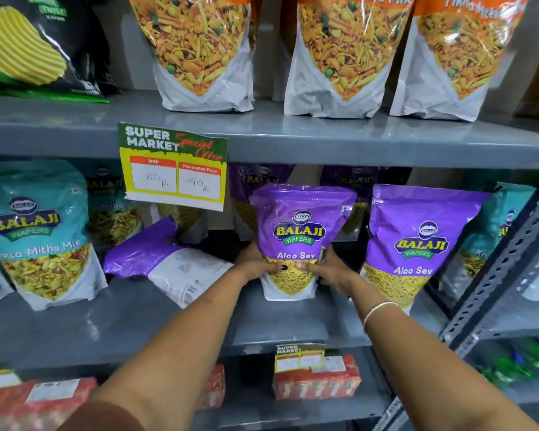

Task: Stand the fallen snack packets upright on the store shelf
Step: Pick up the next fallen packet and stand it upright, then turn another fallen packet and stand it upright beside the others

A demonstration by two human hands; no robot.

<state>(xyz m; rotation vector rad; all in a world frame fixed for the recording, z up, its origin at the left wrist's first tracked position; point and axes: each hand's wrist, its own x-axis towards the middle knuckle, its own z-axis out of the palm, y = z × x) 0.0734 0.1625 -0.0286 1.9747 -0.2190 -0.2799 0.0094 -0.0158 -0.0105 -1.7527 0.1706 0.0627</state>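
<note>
Gripping an upright purple packet (301, 237) (Balaji Wafers, "Aloo Sev"), left hand (257, 264) and right hand (332, 269).

Bright, even overhead light gives glare on the glossy packets (302, 231) and grey shelf (324, 132); wide-angle bending and blur soften the edges.

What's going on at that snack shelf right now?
Left hand and right hand grip upright Aloo Sev packet. Fallen purple packet lies left. Nothing blocking.
</note>
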